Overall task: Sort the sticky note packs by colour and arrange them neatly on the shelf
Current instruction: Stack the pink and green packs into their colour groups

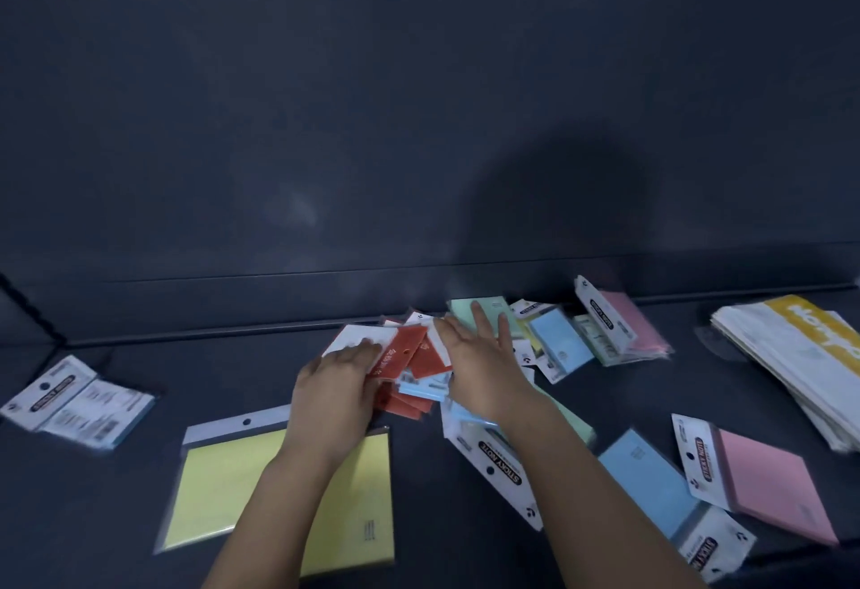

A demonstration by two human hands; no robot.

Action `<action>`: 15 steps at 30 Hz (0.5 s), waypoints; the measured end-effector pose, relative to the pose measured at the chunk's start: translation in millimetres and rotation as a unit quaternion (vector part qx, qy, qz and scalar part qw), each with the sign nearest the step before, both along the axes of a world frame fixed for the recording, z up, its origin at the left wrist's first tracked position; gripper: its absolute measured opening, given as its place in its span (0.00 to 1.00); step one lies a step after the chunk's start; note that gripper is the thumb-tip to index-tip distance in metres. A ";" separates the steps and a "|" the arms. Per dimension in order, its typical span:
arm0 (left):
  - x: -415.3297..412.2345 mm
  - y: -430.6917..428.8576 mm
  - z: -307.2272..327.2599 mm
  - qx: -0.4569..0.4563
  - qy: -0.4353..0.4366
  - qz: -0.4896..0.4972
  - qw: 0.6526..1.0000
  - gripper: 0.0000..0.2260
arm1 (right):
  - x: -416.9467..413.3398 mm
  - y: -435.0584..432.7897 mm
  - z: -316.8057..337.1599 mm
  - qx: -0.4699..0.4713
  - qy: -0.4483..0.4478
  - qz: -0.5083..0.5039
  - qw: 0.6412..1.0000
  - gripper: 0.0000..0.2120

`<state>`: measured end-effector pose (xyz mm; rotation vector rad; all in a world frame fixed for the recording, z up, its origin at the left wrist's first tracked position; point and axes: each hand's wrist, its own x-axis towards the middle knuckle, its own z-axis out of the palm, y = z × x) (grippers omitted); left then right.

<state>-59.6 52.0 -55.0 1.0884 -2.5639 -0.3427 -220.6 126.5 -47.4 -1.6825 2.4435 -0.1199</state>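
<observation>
gathering looks like the step in hand. the left hand (344,383) curls its fingers over the near edge of the red packs (412,356) and seems to pinch them, though blur hides how firm that hold is. the right hand (479,356) lies flat, fingers straight and spread, holding nothing, its fingertips over a green pack (488,307). all of this sits in a loose heap at the middle of the dark shelf (139,365), close to the back wall.

the likeliest slip, as i judge it, is the red packs fanning apart. they overlap at odd angles in glossy sleeves, so a pinch on one edge could lift the top few and let the rest slide out. a light blue pack (423,390) is wedged among them and could ride along into the wrong colour group. the flat right hand may also drag the green pack sideways and shove a small blue pack (558,337) into the pink pack (623,323) leaning behind it, tipping that one over.

nearer the front, the yellow pack (279,486) lies under the left forearm, and a careless pull back could sweep it off the edge. sorting has barely taken shape, since colours lie mixed across the shelf.
</observation>
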 end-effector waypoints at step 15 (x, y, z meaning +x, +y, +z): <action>26.8 6.6 36.1 0.171 0.410 0.198 0.873 0.03 | 6.0 -14.6 29.4 -0.079 -0.019 0.060 0.995 0.11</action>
